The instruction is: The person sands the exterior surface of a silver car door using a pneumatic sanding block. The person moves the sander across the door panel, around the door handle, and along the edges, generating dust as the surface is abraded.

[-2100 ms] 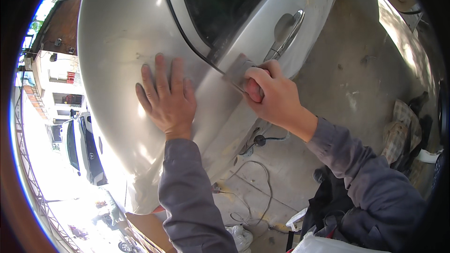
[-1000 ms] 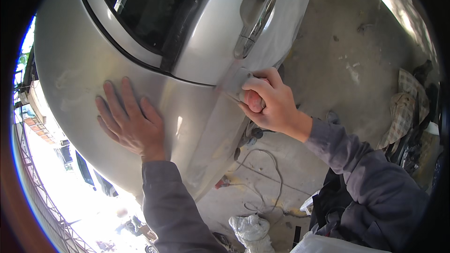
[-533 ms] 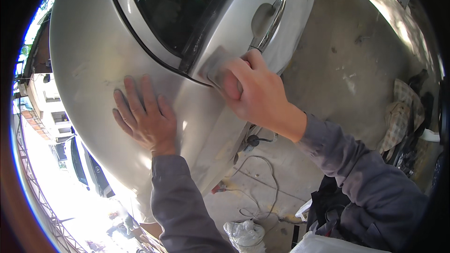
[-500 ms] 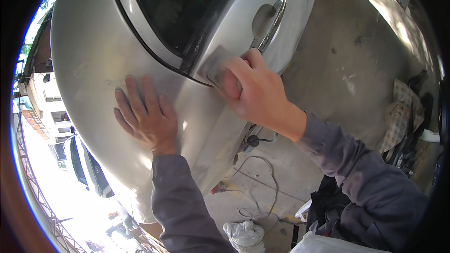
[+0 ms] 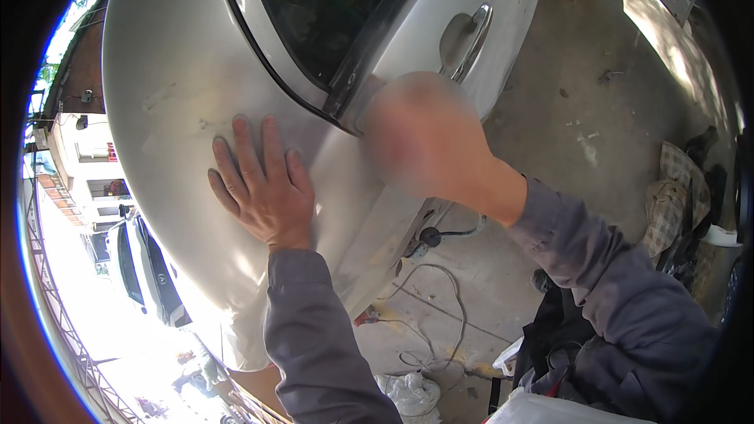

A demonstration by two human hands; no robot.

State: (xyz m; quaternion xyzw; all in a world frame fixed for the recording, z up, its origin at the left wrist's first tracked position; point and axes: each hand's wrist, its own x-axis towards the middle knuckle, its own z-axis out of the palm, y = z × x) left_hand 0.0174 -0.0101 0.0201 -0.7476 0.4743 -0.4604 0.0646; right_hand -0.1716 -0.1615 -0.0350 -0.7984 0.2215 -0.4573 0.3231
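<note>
My left hand [image 5: 269, 188] lies flat with its fingers spread on the silver rear panel [image 5: 173, 55] of a car. Dull, scuffed patches show on the paint beyond its fingertips. At the panel's edge by the door, near the lower corner of the dark window [image 5: 322, 16], my right hand [image 5: 440, 145] is closed and its fingers are blurred. A sliver of a grey flat pad [image 5: 367, 102] shows at its left side; the rest of the pad is hidden under the hand. Just beyond this hand is the chrome door handle [image 5: 473, 43].
The silver door [image 5: 510, 47] stands open to the right. A cable [image 5: 459, 290] loops over the concrete floor below. White plastic [image 5: 408, 392] lies near the lower edge, and a checked cloth [image 5: 675, 188] is at far right. Another car [image 5: 145, 267] stands outside at left.
The whole view has shifted slightly, so the car sits farther right. My left hand keeps its place on the panel. My right hand has turned over the grey pad and now hides most of it.
</note>
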